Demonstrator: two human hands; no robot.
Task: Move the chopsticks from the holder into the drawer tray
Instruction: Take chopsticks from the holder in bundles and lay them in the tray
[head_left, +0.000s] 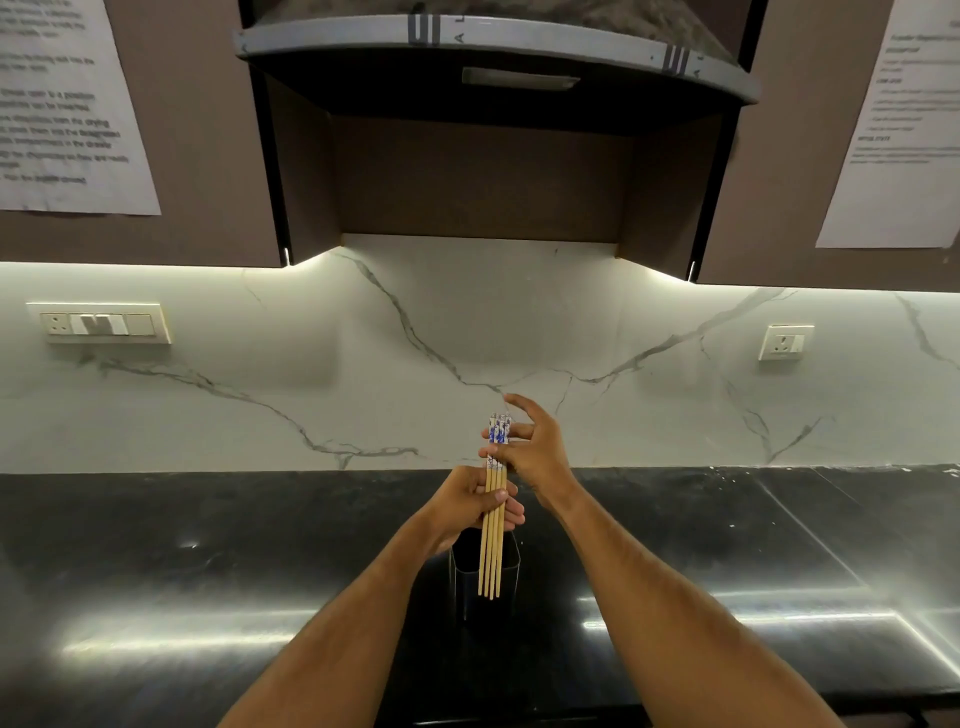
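Note:
A bundle of several wooden chopsticks (492, 561) with blue-and-white patterned tops is held upright in the air, its tips in front of the black holder (506, 582). My left hand (470, 506) is wrapped around the middle of the bundle. My right hand (530, 449) pinches the patterned tops with its lower fingers, while the index finger sticks out. The holder is a dark square cup standing on the black counter, partly hidden by the chopsticks and my left hand. The drawer tray is not in view.
The black glossy counter (182, 571) runs the full width, backed by a white marble wall (415, 338). Sockets sit at left (98, 323) and right (784, 342). A range hood (493, 62) and dark cabinets with taped papers hang overhead.

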